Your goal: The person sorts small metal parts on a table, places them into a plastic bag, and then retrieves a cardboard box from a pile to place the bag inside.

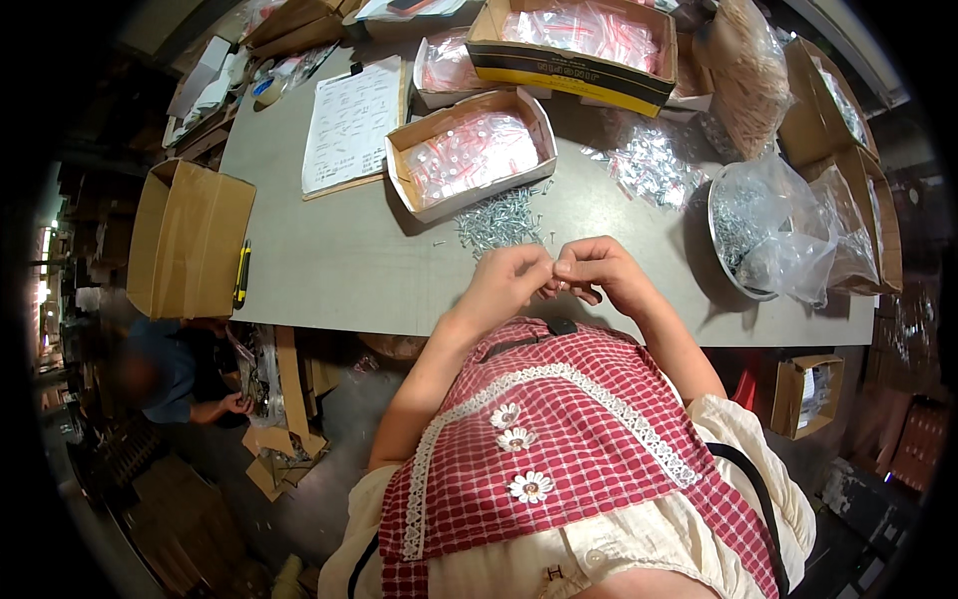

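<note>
My left hand (511, 283) and my right hand (601, 272) meet at the table's near edge, fingertips pinched together. A small pale thing shows between them, too small and covered to name. Just beyond my left hand lies a loose pile of silver screws (499, 222). Behind the pile, a white-edged cardboard box (426, 212) holds many small clear bags with red strips (474, 150). To the right, a heap of small clear packets (651, 165) lies on the table.
A metal bowl (720, 240) with screws and plastic stands right, beside cardboard boxes (868, 215). A black-and-yellow box (569, 83) stands at the back. A clipboard with paper (349, 125), an open carton (190, 240) and a yellow utility knife (242, 272) are left. Another person (172, 369) works lower left.
</note>
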The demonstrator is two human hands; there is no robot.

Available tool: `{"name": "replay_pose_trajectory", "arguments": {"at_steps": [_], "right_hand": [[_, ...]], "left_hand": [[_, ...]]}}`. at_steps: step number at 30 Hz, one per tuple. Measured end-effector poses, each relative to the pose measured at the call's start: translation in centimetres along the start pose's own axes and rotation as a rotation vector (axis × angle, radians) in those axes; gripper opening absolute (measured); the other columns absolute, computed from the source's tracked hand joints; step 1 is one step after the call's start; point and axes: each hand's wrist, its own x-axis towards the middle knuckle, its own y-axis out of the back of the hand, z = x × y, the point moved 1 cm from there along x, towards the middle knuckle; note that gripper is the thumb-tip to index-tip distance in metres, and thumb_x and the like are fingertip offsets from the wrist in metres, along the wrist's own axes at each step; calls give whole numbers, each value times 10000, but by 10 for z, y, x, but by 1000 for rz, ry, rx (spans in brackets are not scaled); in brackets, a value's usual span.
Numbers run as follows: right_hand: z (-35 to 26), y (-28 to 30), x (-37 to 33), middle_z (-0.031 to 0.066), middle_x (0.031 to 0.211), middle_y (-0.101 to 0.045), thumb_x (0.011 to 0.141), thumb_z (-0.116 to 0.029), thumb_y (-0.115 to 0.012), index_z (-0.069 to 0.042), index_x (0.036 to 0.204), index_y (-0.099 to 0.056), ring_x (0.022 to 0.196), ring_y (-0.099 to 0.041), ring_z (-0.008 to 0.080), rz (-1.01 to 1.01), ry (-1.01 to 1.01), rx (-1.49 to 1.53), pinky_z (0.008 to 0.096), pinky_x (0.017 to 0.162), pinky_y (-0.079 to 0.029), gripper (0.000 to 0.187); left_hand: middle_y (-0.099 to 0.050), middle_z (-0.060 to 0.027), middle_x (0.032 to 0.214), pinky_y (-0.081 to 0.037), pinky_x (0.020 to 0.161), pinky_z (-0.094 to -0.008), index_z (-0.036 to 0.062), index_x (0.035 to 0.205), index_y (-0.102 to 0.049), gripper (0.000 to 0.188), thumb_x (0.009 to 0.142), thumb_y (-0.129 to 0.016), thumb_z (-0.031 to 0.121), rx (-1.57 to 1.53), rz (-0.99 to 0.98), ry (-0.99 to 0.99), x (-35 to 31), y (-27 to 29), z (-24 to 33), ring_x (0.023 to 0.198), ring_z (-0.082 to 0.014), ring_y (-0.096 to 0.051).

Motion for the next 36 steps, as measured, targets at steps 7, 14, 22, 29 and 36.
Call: {"name": "replay_pose_trajectory", "arguments": {"at_steps": [7,14,22,29,36], "right_hand": [[5,1,12,48,635,-597,791,-199,-643,-43,705,-626,523,-528,145,300,423,-701,289,491,-389,178],[28,26,28,-21,588,-498,837,-171,-666,-26,692,-573,536,-419,73,461,421,-673,263,480,-316,226],[17,19,29,-44,589,-483,934,-170,-630,-76,721,-540,451,-359,21,187,200,-358,196,411,-258,250],[10,27,40,-32,673,-526,917,-144,-663,-59,810,-560,522,-424,30,100,99,-545,194,465,-327,171],[7,17,45,-22,712,-557,898,-161,-698,-25,853,-576,568,-459,42,157,122,-769,202,490,-373,187]], "left_hand": [[-640,-42,707,-476,595,-261,28,818,-644,113,836,-655,139,405,188,-12,-3,-5,8,659,-113,-603],[-631,-168,1038,-479,883,-445,-1,1072,-606,378,722,-702,105,692,377,-578,-1,-1,6,1024,-354,-601],[-642,-110,984,-453,900,-407,11,948,-634,315,651,-706,87,808,443,-759,4,-4,-24,974,-288,-610],[-652,-130,855,-442,863,-390,2,830,-644,166,697,-621,99,914,456,-596,10,-15,-40,896,-283,-616],[-663,-162,759,-438,840,-400,-2,728,-669,132,635,-597,58,945,440,-407,10,-17,-43,860,-300,-631]]}}
